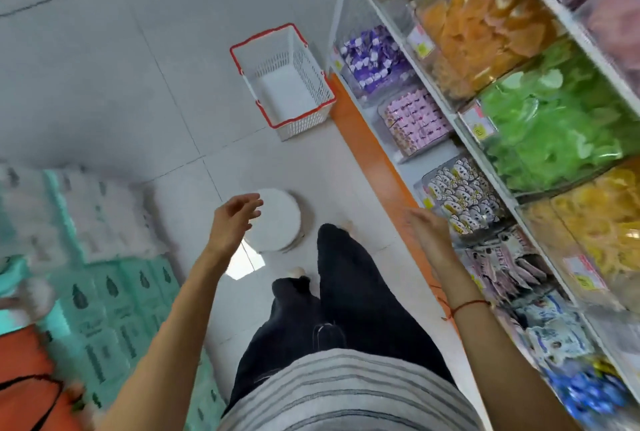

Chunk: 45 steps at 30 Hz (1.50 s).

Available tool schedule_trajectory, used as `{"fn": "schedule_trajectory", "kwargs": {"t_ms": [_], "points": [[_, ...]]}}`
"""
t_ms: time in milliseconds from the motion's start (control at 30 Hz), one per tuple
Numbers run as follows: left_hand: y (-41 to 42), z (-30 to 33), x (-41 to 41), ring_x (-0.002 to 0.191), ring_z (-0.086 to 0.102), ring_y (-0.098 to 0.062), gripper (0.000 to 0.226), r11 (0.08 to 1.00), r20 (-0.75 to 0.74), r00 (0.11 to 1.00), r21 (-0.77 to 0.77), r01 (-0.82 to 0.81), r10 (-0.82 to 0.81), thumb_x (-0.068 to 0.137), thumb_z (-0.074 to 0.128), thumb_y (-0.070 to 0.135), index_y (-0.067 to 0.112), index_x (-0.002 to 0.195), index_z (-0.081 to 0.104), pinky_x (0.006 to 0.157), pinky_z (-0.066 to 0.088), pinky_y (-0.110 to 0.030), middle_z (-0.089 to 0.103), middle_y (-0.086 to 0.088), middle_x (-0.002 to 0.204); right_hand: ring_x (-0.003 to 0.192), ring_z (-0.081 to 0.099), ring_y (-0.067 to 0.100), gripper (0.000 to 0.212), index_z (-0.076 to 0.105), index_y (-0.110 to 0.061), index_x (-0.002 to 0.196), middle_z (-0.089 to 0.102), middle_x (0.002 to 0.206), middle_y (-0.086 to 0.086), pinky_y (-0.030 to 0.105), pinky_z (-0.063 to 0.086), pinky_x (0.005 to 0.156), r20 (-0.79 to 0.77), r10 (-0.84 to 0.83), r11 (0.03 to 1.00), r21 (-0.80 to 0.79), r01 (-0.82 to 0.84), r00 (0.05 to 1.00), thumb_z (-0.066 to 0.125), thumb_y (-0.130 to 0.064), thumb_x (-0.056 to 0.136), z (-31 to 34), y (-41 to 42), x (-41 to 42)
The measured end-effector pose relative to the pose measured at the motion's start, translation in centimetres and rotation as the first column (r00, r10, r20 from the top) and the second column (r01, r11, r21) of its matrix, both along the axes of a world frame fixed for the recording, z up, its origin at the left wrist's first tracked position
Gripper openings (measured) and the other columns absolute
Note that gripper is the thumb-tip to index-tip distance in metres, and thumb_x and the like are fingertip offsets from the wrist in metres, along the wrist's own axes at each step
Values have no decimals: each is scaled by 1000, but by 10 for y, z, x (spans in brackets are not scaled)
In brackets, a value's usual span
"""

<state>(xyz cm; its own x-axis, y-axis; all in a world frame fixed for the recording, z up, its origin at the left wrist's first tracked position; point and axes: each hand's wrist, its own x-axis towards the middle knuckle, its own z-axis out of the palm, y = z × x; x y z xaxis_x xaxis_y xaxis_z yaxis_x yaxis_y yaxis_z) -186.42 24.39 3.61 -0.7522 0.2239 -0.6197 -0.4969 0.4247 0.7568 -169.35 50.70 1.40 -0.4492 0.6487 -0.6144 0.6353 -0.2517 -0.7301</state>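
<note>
1. The left hand (235, 219) is raised in front of the body. Its fingers are loosely spread and relaxed, and it grasps nothing.
2. The right hand (427, 229) is stretched forward, seen edge-on, with the fingers straight. It is released and holds nothing. A red string bracelet (467, 306) sits on its forearm.
3. A round white stool (277, 226) stands on the tiled floor (104, 84). From this viewpoint it lies directly under the left hand's fingertips, which partly cover its near-left edge. Whether they touch it cannot be told.
4. The black-and-white packets (460, 198) fill a clear bin on the lowest level of the shelf unit (460, 139), on the person's right. The right hand is near this bin, at its left.
5. A white basket (311, 67) with a red rim stands on the floor farther ahead, well apart from both hands. It sits just beside the orange floor strip (363, 139) that runs along the foot of the shelf unit.
6. Beyond the black-and-white packets, the same low row holds pink packets (414, 122) and then purple packets (372, 56).
7. The level above carries orange packets (485, 25), green packets (554, 119) and yellow packets (595, 222).
8. Stacked teal and white packs (104, 292) stand on the person's left.
9. Dark trousers (353, 292) and a striped top (346, 392) show at the bottom centre.
</note>
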Motion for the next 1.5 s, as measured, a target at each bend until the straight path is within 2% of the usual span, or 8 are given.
{"fn": "schedule_trajectory", "kwargs": {"t_ms": [200, 300, 467, 633, 767, 900, 1167, 1500], "points": [[102, -3, -59, 101, 60, -20, 25, 970, -74, 968, -12, 241, -241, 100, 46, 18, 8, 118, 60, 89, 44, -31, 63, -4, 115, 75, 62, 7, 14, 62, -22, 87, 58, 85, -13, 11, 48, 63, 34, 107, 994, 19, -108, 994, 54, -14, 95, -8, 64, -36], [153, -10, -86, 98, 60, -18, 27, 911, -91, 907, -67, 407, -412, 100, 46, 19, 6, 119, 61, 87, 44, -27, 62, -1, 115, 72, 57, 20, 21, 65, -11, 78, 64, 79, 10, 23, 42, 62, 155, 274, 957, 47, -285, 949, 52, -14, 95, -19, 91, -57], [235, -32, -138, 98, 62, -19, 23, 674, -90, 675, -239, 699, -732, 99, 49, 22, 12, 115, 63, 94, 46, -32, 65, 0, 112, 101, 60, 34, 23, 64, 1, 96, 65, 105, 22, 40, 47, 86, 252, 403, 902, 54, -428, 880, 49, -16, 92, -54, 129, -91], [335, -100, -191, 119, 55, -33, 29, 374, 69, 439, -419, 828, -896, 100, 43, 15, 3, 120, 60, 107, 39, -42, 59, -15, 130, 96, 62, 35, 34, 46, -10, 125, 64, 104, 22, 37, 48, 73, 342, 346, 925, 34, -379, 874, 47, -23, 94, -123, 166, -115], [405, -182, -215, 126, 47, -33, 40, 222, 12, 283, -590, 776, -959, 99, 43, 26, 8, 135, 47, 103, 35, -36, 51, -13, 138, 129, 43, 35, 54, 28, -1, 141, 50, 135, 19, 40, 31, 109, 442, 101, 979, 114, -167, 892, 45, -28, 97, -208, 201, -134], [452, -281, -223, 130, 45, -36, 57, 306, -181, 247, -537, 786, -952, 98, 48, 34, 3, 143, 32, 104, 39, -44, 44, -18, 144, 139, 33, 28, 65, 23, -4, 149, 33, 153, 14, 32, 20, 108, 521, -127, 926, 368, -87, 844, 42, -40, 99, -287, 216, -149], [457, -385, -245, 74, 68, -30, 35, 521, -807, 19, -362, 773, -590, 100, 42, 36, 22, 130, 54, 64, 47, -34, 72, -10, 87, 81, 61, 43, 50, 30, -11, 146, 62, 112, 25, 44, 47, 65, 127, -431, 622, 759, 192, 893, 42, -20, 98, -365, 200, -163], [460, -416, -253, 85, 67, -30, 30, 488, -923, -39, -238, 840, -383, 98, 49, 29, 25, 127, 57, 65, 39, -32, 69, -3, 89, 72, 57, 37, 42, 36, -7, 143, 57, 92, 17, 32, 25, 50, 180, -525, 394, 918, 50, 832, 34, -19, 102, -390, 199, -167]]}}
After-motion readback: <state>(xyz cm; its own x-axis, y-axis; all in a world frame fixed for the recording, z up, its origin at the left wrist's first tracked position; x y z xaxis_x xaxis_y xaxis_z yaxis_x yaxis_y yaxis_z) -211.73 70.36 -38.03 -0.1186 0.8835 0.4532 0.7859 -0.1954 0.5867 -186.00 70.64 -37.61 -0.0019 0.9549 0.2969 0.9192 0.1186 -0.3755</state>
